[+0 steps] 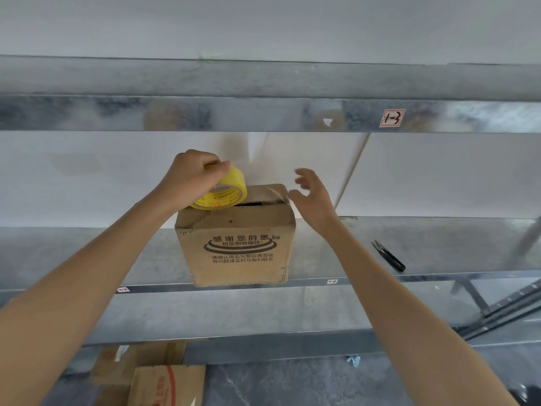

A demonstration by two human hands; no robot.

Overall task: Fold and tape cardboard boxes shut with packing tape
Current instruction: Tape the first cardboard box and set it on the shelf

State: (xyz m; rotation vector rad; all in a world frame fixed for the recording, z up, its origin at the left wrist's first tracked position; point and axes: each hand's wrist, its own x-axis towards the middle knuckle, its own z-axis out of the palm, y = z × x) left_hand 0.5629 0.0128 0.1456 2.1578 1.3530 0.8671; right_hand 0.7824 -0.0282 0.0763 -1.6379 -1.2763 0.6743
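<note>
Box (237, 247) upright, print twd cam; tape roll (225, 191) tilted atop.

Storeroom, galvanised metal shelving (87, 253), shelf labels (392, 118)

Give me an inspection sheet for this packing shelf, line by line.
Surface: metal shelf; the box stands at its front edge.
Job's things: cardboard box, dark gap between its top flaps; yellow tape roll on its top.
Clutter: black snips on the shelf, right of the box.
Grippers: left hand grips the tape roll; right hand open by the box's top right corner.
Cables: nothing seen.
Surroundings: white wall behind; other cardboard boxes below the shelf.
</note>
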